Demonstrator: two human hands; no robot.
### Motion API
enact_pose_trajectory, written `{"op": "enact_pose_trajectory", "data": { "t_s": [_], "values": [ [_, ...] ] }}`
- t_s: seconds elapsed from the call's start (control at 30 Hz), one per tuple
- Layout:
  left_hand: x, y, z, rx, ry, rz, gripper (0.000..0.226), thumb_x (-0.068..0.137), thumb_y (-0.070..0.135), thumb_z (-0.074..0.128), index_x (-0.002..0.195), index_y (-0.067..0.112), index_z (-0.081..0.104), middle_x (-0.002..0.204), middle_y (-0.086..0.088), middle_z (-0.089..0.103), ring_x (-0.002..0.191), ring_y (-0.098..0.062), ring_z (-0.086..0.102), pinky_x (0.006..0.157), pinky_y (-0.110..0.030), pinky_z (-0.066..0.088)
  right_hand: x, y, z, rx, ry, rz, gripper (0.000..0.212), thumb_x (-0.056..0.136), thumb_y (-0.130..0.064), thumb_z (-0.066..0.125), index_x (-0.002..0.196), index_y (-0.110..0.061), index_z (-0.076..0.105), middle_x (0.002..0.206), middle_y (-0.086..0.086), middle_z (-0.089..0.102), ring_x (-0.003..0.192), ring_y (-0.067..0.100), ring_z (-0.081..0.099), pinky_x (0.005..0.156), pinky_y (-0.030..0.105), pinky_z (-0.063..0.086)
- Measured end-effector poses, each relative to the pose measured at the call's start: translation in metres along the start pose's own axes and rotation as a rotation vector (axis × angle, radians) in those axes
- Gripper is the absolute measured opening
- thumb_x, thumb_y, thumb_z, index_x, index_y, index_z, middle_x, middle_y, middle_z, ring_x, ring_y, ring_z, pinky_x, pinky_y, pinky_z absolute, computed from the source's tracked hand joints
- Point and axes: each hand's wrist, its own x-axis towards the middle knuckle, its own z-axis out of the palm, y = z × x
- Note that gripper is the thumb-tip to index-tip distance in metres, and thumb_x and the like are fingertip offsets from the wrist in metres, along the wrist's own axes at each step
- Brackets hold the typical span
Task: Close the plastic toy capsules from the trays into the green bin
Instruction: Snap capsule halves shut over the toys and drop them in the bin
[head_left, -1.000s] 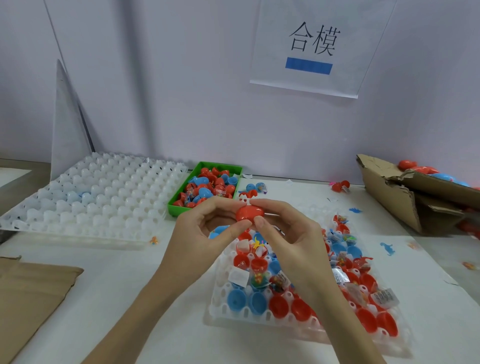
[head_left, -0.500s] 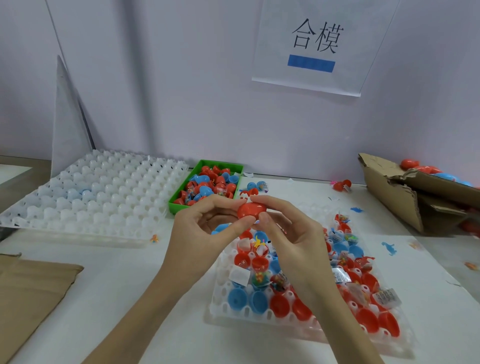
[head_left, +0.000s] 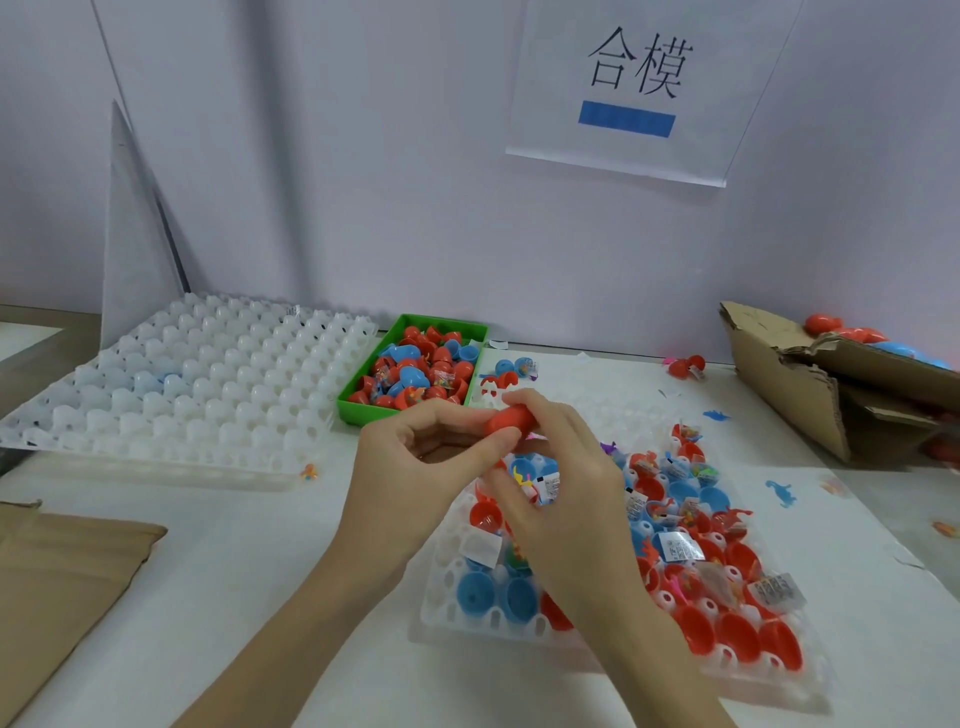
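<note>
Red capsule (head_left: 506, 420) pinched in both hands' grip (head_left: 415, 457) (head_left: 561, 499); green bin (head_left: 353, 402) part-filled, many open halves left in tray (head_left: 441, 613)

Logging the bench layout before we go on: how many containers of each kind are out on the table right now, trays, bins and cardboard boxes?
White plastic trays: 2, an empty-looking one on the left and the one with capsule halves under the hands.
Green bin: 1, holding red and blue capsules.
Cardboard box: 1, torn, at the right edge.
Total: 4
</note>
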Motion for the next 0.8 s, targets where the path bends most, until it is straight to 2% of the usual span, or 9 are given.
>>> {"op": "enact_pose_trajectory", "data": {
  "t_s": [0.1,0.37,0.47,0.57,0.7,0.8],
  "values": [
    [-0.004,-0.002,0.005,0.013,-0.006,-0.016,0.025,0.072,0.033,0.086,0.096,0.024,0.084,0.094,0.002,0.081,0.093,-0.014,0.078,0.081,-0.02,0.06,-0.001,-0.003,0.0,-0.103,0.105,-0.032,0.042,0.091,-0.013,0.074,0.132,-0.013,0.063,0.12,-0.003,0.067,0.104,0.004,0.061,0.095,0.01,0.048],
    [-0.004,-0.006,0.008,0.092,0.025,0.034,0.024,0.076,0.032,0.083,0.097,0.019,0.08,0.089,0.004,0.08,0.087,-0.014,0.077,0.076,-0.016,0.058,-0.001,-0.002,0.0,-0.147,0.028,-0.028,0.047,0.093,-0.006,0.071,0.138,-0.011,0.06,0.122,-0.002,0.066,0.104,0.002,0.056,0.096,-0.003,0.037],
    [-0.003,-0.008,0.008,0.107,0.026,-0.01,0.024,0.078,0.033,0.081,0.096,0.018,0.078,0.088,0.004,0.08,0.086,-0.013,0.077,0.071,-0.015,0.058,0.0,0.002,0.001,-0.158,-0.045,-0.014,0.049,0.096,-0.015,0.071,0.142,-0.015,0.056,0.123,-0.005,0.064,0.102,-0.001,0.055,0.094,-0.005,0.034],
    [0.0,-0.009,0.007,0.04,0.024,-0.103,0.025,0.081,0.035,0.077,0.094,0.014,0.08,0.087,-0.004,0.08,0.082,-0.017,0.077,0.071,-0.019,0.06,0.0,0.004,0.003,-0.147,-0.031,0.003,0.058,0.096,-0.028,0.07,0.149,-0.019,0.049,0.121,-0.014,0.057,0.104,-0.002,0.055,0.092,-0.008,0.03],
    [0.003,-0.009,0.001,-0.079,-0.044,-0.185,0.037,0.09,0.041,0.072,0.093,0.005,0.078,0.091,-0.017,0.076,0.086,-0.026,0.075,0.082,-0.032,0.063,-0.001,0.006,0.008,-0.125,0.049,-0.059,0.049,0.096,-0.035,0.069,0.14,-0.02,0.055,0.12,-0.01,0.062,0.098,-0.007,0.055,0.09,-0.007,0.034],
    [0.003,-0.008,0.002,-0.001,-0.026,-0.145,0.044,0.094,0.052,0.06,0.09,0.012,0.08,0.089,-0.013,0.078,0.083,-0.025,0.077,0.076,-0.028,0.063,0.002,0.004,0.006,-0.132,0.049,-0.039,0.048,0.097,-0.046,0.06,0.139,-0.023,0.058,0.119,-0.015,0.055,0.095,-0.011,0.052,0.087,-0.008,0.033]
  ]
}}
